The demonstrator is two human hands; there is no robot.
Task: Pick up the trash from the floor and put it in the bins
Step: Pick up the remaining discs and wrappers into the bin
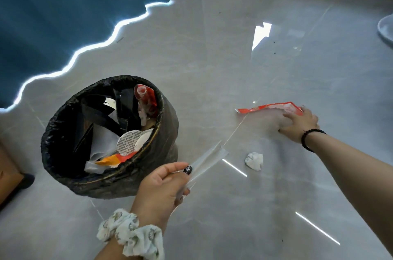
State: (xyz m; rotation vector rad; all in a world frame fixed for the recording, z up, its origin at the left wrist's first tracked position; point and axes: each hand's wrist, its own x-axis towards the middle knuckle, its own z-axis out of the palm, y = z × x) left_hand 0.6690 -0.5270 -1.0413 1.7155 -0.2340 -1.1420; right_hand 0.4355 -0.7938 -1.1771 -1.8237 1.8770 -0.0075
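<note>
The red wrapper [270, 108] lies flat on the grey tiled floor [212, 57] at about three o'clock from the bin, well apart from it. The right hand [299, 123] rests on its near right end and on the clear film below it; the fingers are blurred, so whether that grip has closed on the wrapper cannot be told. A black bead bracelet [308, 138] circles that wrist.

A crumpled white paper ball [254, 160] sits on the floor at about seven o'clock from the wrapper, untouched, between the two hands.

The left hand [161, 187] pinches a clear plastic strip [209, 158] between thumb and fingers, the strip pointing up toward one o'clock, just beside the bin's near rim. A pale patterned scrunchie [131, 232] sits on that wrist.

The bin [161, 142], lined with a black bag, holds paper, a round foil seal, dark cardboard and red and orange wrappers.

A blue curtain [63, 15] hangs at eleven o'clock, light showing under its hem.
</note>
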